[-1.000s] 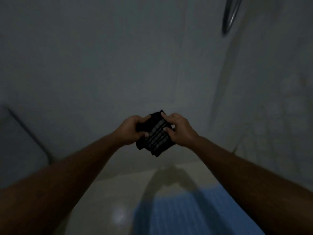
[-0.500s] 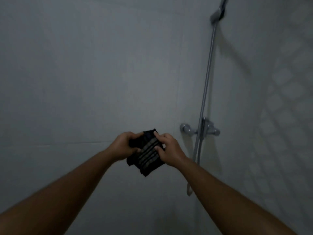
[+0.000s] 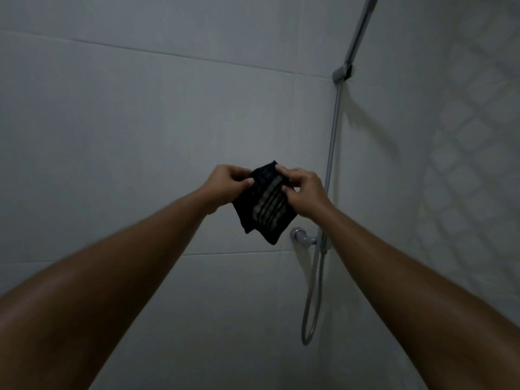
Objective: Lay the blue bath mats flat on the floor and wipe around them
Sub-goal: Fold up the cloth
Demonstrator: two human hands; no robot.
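Note:
A small dark cloth with pale stripes (image 3: pixel 266 211) hangs folded in front of me at arm's length. My left hand (image 3: pixel 228 185) pinches its upper left edge. My right hand (image 3: pixel 305 192) pinches its upper right edge, fingers on the top corner. Both arms are stretched out toward the tiled wall. No blue bath mat or floor is in view.
A grey tiled wall (image 3: pixel 140 136) fills the view. A chrome shower rail and hose (image 3: pixel 332 153) run down the corner at right, with a tap fitting (image 3: pixel 301 237) just below the cloth. The right wall (image 3: pixel 464 164) has small diamond tiles.
The view has tilted upward: the floor and blue mat seen a second ago have dropped out of sight, and the shower rail has come in. Both hands keep holding the cloth.

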